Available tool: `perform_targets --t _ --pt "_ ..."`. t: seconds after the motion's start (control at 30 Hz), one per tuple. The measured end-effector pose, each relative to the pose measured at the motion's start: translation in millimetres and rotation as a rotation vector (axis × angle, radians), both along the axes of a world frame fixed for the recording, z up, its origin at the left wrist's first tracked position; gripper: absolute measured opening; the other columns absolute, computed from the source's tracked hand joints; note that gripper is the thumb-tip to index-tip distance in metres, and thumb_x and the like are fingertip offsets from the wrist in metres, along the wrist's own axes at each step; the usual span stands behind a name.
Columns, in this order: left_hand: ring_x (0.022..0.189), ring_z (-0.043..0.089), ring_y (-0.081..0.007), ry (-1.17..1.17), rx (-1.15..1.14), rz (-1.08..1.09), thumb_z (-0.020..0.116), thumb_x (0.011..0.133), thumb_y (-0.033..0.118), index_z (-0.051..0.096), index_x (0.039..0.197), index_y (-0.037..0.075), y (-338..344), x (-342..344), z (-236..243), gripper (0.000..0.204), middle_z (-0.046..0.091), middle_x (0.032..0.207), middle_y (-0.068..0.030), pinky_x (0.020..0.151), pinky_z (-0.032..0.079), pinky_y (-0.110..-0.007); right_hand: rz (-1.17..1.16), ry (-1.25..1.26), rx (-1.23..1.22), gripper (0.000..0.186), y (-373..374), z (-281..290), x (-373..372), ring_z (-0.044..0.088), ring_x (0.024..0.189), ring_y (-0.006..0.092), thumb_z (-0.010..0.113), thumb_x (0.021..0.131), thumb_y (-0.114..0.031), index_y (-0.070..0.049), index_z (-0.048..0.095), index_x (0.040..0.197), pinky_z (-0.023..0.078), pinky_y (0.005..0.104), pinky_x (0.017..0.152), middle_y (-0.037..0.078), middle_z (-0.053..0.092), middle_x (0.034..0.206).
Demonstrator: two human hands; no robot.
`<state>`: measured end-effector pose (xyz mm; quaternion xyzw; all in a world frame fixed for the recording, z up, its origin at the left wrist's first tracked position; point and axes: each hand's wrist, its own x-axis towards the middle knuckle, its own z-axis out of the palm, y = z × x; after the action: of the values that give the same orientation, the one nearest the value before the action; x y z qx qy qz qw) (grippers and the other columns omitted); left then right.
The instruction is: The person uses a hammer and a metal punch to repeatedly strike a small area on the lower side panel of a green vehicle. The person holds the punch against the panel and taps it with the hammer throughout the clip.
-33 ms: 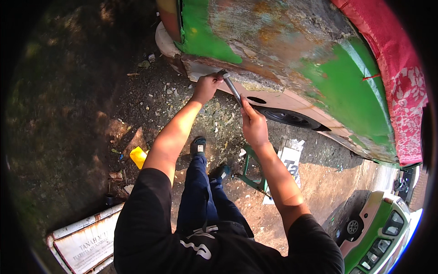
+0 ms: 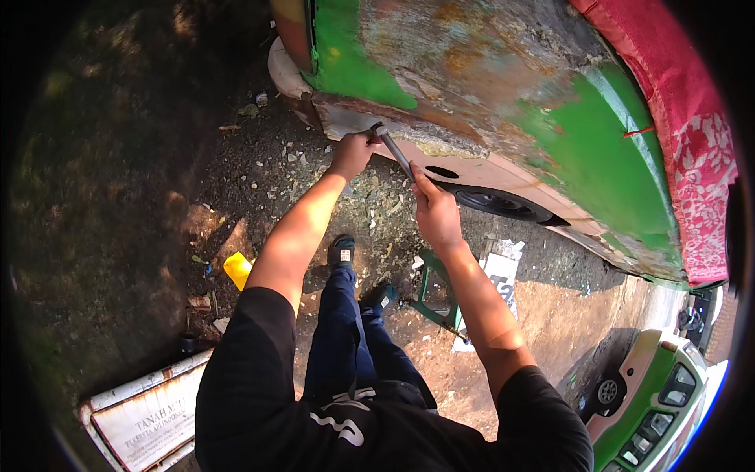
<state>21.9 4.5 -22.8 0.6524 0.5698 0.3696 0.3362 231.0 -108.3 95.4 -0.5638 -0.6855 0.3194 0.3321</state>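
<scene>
My right hand (image 2: 437, 212) is closed round the handle of a hammer (image 2: 397, 153) with a grey metal shaft. The hammer's head lies right by the fingers of my left hand (image 2: 353, 154), against the lower edge of a vehicle's body (image 2: 472, 102). Closed in a pinch, my left hand has something small and dark at its fingertips, too hidden to name. The body panel there is worn and rusty, with patches of green paint and a pale pink strip (image 2: 503, 175) below.
A black tyre (image 2: 499, 203) sits under the body. On the ground are a green stool (image 2: 431, 295), a printed white sheet (image 2: 501, 271), a yellow piece (image 2: 237, 270) and scattered paint chips. A white framed sign (image 2: 149, 417) lies at lower left; another green vehicle (image 2: 653, 409) stands at lower right.
The hammer and my right hand have shifted slightly up and left, bringing the hammer's head closer to my left fingers. My left hand has barely moved.
</scene>
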Motion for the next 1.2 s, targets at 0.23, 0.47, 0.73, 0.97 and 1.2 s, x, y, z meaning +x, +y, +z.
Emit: perform_targets --t 0.23,0.47,0.73,0.97,1.2 --pt "0.082 0.066 -0.017 -0.381 0.051 0.175 0.07 0.084 0.006 0.064 0.087 0.001 -16 -17 -43 0.008 0.069 0.085 -0.0083 0.078 0.051 -0.029 -0.094 0.207 0.074 0.045 -26 10 11 0.065 0.087 0.0125 0.054 0.091 0.005 -0.004 0.054 0.135 0.047 0.0242 0.077 0.019 0.068 0.107" --pt "0.095 0.065 -0.015 -0.614 0.161 0.206 0.069 0.082 -0.006 0.065 0.09 0.001 -13 -9 -25 0.011 0.07 0.099 -0.0096 0.088 0.051 -0.029 -0.127 0.268 -0.086 0.043 -52 -12 33 0.046 0.082 0.0034 0.053 0.096 0.0 -0.002 0.05 0.139 0.039 0.0166 0.073 -0.003 0.059 0.104" --pt "0.092 0.066 -0.0151 -0.539 0.172 0.235 0.07 0.083 -0.002 0.065 0.088 0.001 -17 -8 -15 0.008 0.071 0.096 -0.0079 0.085 0.05 -0.028 -0.161 0.234 -0.293 0.041 -64 4 35 0.052 0.088 0.0034 0.055 0.095 -0.003 -0.003 0.053 0.136 0.042 0.0188 0.077 0.007 0.064 0.109" --pt "0.084 0.066 -0.0144 -0.462 0.175 0.215 0.071 0.083 0.001 0.066 0.088 0.001 -11 -7 -14 0.007 0.071 0.09 -0.008 0.079 0.051 -0.028 -0.17 0.263 -0.238 0.04 -70 -7 35 0.048 0.074 0.0048 0.057 0.095 -0.004 -0.005 0.054 0.135 0.043 0.0197 0.068 0.009 0.069 0.091" --pt "0.077 0.066 -0.018 -0.357 0.145 0.193 0.069 0.085 0.007 0.066 0.089 0.001 -12 0 4 0.008 0.071 0.085 -0.0098 0.074 0.051 -0.03 -0.05 0.158 -0.112 0.042 -51 15 13 0.059 0.081 0.0097 0.058 0.093 0.001 -0.005 0.055 0.134 0.047 0.0225 0.073 0.017 0.069 0.099"
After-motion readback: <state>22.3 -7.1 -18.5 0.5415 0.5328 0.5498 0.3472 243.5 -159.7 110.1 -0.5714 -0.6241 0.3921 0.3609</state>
